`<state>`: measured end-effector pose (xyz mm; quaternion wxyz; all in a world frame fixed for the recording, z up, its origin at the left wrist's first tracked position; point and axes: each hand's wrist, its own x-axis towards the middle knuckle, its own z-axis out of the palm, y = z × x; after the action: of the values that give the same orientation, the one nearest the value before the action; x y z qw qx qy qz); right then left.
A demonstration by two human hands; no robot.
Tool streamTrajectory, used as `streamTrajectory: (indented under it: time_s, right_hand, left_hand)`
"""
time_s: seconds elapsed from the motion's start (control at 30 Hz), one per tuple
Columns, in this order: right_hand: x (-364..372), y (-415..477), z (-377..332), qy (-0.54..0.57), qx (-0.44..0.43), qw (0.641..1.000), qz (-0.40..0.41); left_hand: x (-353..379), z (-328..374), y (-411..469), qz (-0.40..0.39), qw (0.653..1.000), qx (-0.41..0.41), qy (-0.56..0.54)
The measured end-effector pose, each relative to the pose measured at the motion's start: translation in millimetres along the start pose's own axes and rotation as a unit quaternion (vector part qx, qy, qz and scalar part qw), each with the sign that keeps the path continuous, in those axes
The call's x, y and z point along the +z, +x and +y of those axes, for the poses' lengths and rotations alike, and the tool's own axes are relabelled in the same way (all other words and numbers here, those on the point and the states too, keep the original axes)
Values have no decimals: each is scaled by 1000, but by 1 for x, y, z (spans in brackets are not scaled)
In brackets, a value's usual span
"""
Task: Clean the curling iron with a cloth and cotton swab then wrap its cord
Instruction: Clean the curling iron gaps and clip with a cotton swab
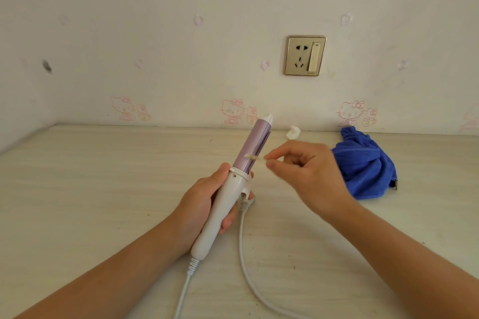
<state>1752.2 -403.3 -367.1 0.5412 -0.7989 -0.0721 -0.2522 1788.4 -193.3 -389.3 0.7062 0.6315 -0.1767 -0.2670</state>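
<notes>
Iron [230,184] sits just below centre frame, held tilted off the counter [103,176] with its tip toward the upper right. Nearest, at the bottom edge, its white cord [242,246] lies in two loose runs on the counter. It looks rubbery and springy, likely to uncoil unless wound in wide, slack loops, and the ribbed sleeve at the handle's base should not be kinked. The left hand [204,204] is wrapped round the smooth white plastic handle [220,217], thumb near the collar. That seems the sensible hold, since the iron looks light and rigid, though glossy plastic may slip. Above, the lilac barrel [250,147] is a smooth cylinder with a clamp slot down its right side and a white cap. A swab [252,156], blurred, thin and easily bent, meets the barrel by that slot; the right hand [305,171] pinches its far end between thumb and forefinger. Only light pressure suits it. Farther right a blue cloth [363,163] lies crumpled, soft and nappy. Beyond, a small white wad [293,132] rests by the wall [181,33], and a gold-framed socket [305,55] sits above.
</notes>
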Motion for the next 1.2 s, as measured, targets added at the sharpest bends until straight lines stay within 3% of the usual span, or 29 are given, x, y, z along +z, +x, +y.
streamTrajectory:
  time_s: [0.1,0.3,0.47,0.6,0.67,0.77,0.8,0.93,1.1,1.2]
  right_hand:
    - [13,-11,-3,-5,-16,998,-53]
    - [-14,13,2,6,-4,997,74]
    - [4,-1,0,-4,-14,1000,-2]
    - [-18,16,2,-8,8,993,114]
    - [-16,14,2,-6,5,996,89]
    - [8,-4,-2,-4,6,1000,-24]
    - [10,-5,-4,-4,6,1000,-24]
    - [-13,13,-1,-5,7,995,96]
    - [13,-9,-7,-14,-1,999,-34]
    - [1,2,-5,-9,5,999,33]
  left_hand:
    - [-1,0,1,-10,1000,-10,2]
    - [-2,-5,5,-22,998,24,49]
    - [-4,-7,8,-35,997,42,50]
    - [-5,-11,9,-55,994,62,66]
    - [-6,-12,11,-54,995,68,57]
    - [-9,-11,12,-50,996,68,29]
    - [-10,-11,12,-52,996,69,27]
    - [-8,-15,12,-65,995,70,33]
    - [-12,-13,12,-58,997,37,-25]
    - [-13,-13,13,-61,997,38,-19]
